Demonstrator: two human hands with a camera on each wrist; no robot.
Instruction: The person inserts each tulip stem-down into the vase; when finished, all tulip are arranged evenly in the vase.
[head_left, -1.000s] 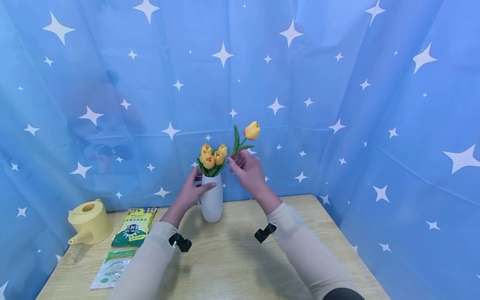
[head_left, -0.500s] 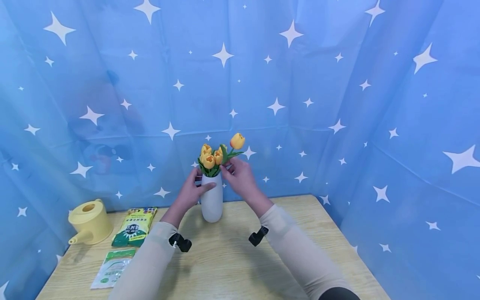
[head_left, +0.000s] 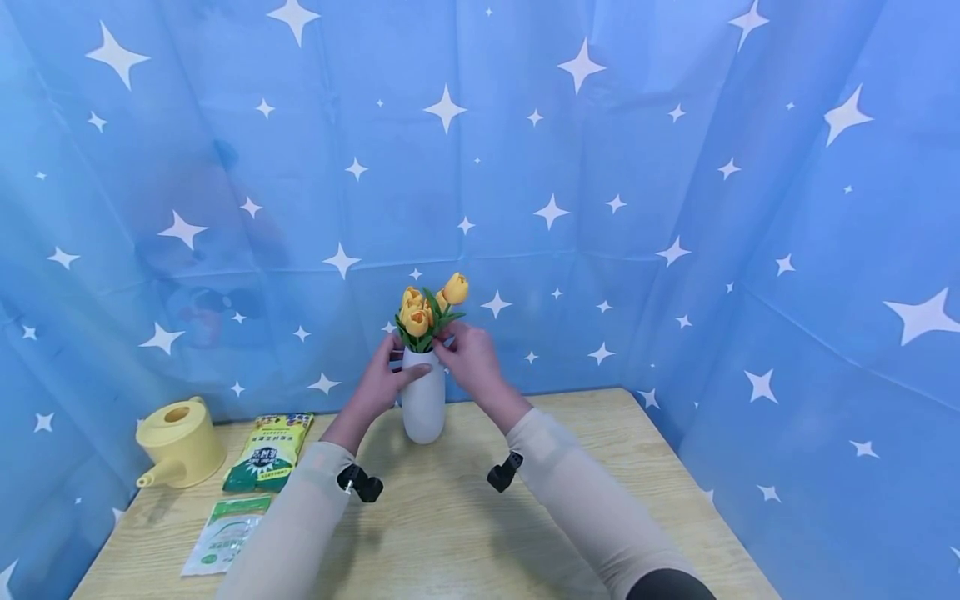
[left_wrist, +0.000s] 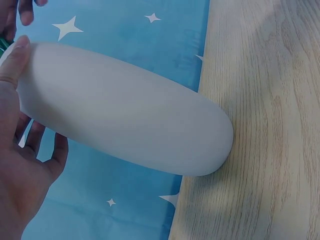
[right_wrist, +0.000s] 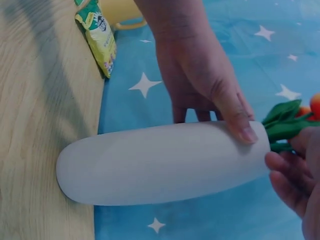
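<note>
A white vase (head_left: 423, 408) stands upright near the table's back edge. My left hand (head_left: 377, 385) grips its upper part, thumb across the front and fingers on the far side, as the left wrist view shows on the vase (left_wrist: 125, 110). Several yellow tulips (head_left: 417, 320) rise from the vase mouth. Beside the rim, my right hand (head_left: 474, 360) pinches the stem of another yellow tulip (head_left: 456, 288), whose bloom leans right above the bunch. In the right wrist view, the right hand (right_wrist: 305, 175) partly covers the green stems at the rim; the stem's lower end is hidden.
A yellow watering can (head_left: 180, 446) stands at the table's left. Next to it lie a green and yellow packet (head_left: 268, 454) and a smaller white and green packet (head_left: 225, 537). A blue star-patterned curtain (head_left: 637, 125) hangs behind the wooden table (head_left: 420, 533).
My right hand has moved left and down with its tulip, from right of the vase to the rim. The tulip's bloom now overlaps the bunch. The left hand has stayed on the vase.
</note>
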